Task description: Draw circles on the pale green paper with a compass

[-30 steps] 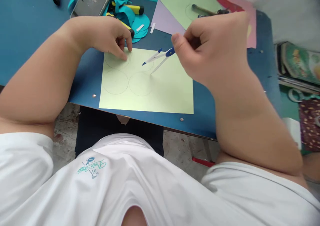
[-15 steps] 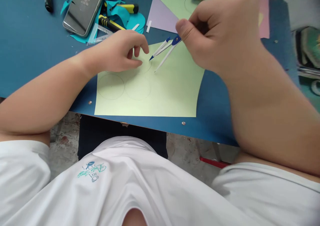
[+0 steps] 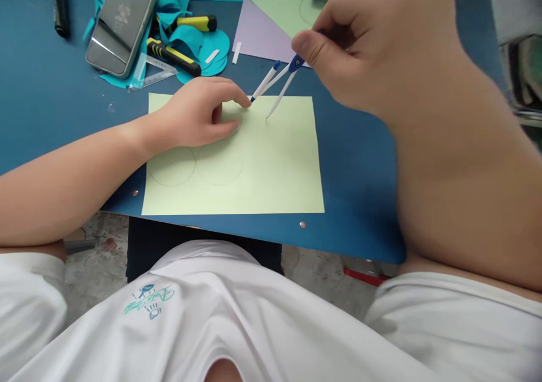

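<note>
My right hand [image 3: 347, 49] pinches the top of a white and blue drawing compass [image 3: 284, 76] between thumb and fingers, its two legs spread and pointing down at a pale green sheet of paper [image 3: 279, 167]. Circles in thin pencil line mark the left part of this sheet. My left hand [image 3: 203, 111] rests on the sheet's upper left with thumb and index finger apart, holding nothing. Its index fingertip lies right beside the compass's left leg tip. Part of a circle is hidden under that hand.
On the blue table [image 3: 355, 190], a phone [image 3: 122, 23] lies on turquoise paper scraps [image 3: 169, 1] beside yellow and black cutters [image 3: 173, 56] and a clear set square [image 3: 156, 71]. Lilac paper [image 3: 254, 32] and another green sheet [image 3: 279, 1] lie at the back. A black marker [image 3: 60, 7] lies far left.
The view has shifted, so the table's things sit further left and the green sheet lower. The sheet's right side looks flatter. My left index finger has come closer to the compass tip.
</note>
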